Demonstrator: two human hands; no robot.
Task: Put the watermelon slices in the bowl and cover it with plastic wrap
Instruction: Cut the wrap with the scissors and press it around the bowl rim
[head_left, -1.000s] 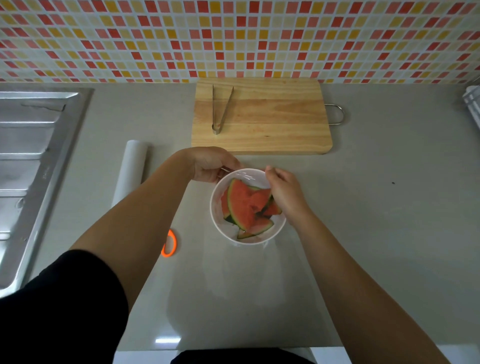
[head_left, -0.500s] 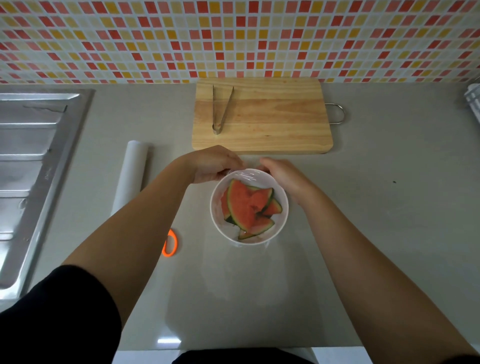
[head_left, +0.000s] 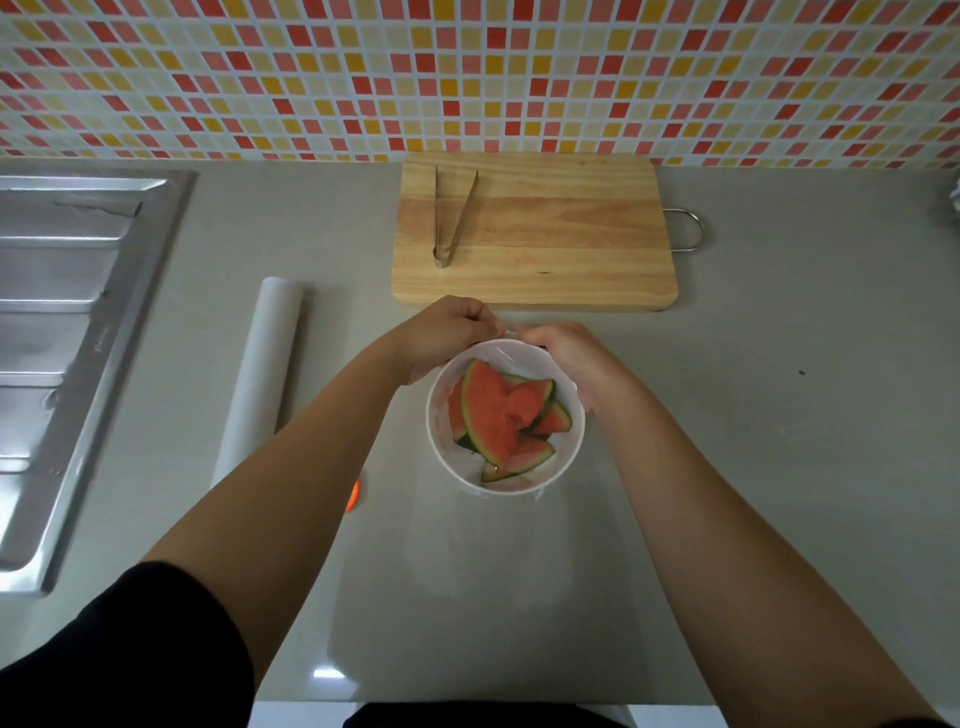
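A white bowl (head_left: 441, 447) stands on the grey counter and holds several red watermelon slices (head_left: 498, 415) with green rind. A clear sheet of plastic wrap (head_left: 511, 358) lies over the bowl and trails toward me across the counter. My left hand (head_left: 447, 332) is closed at the bowl's far left rim, pinching the wrap's edge. At the far right rim my right hand (head_left: 566, 353) grips the wrap too, its fingers curled down the bowl's side. The two hands nearly meet behind the bowl.
A roll of plastic wrap (head_left: 260, 374) lies left of the bowl. Behind the bowl a wooden cutting board (head_left: 561, 244) carries metal tongs (head_left: 452, 218). A steel sink drainboard (head_left: 67, 338) fills the left. An orange object (head_left: 354, 496) peeks out under my left forearm.
My right hand slid from the bowl's right side around to the far rim, closing in on my left hand. The wrap's far edge is gathered behind the bowl. The bowl stayed put.
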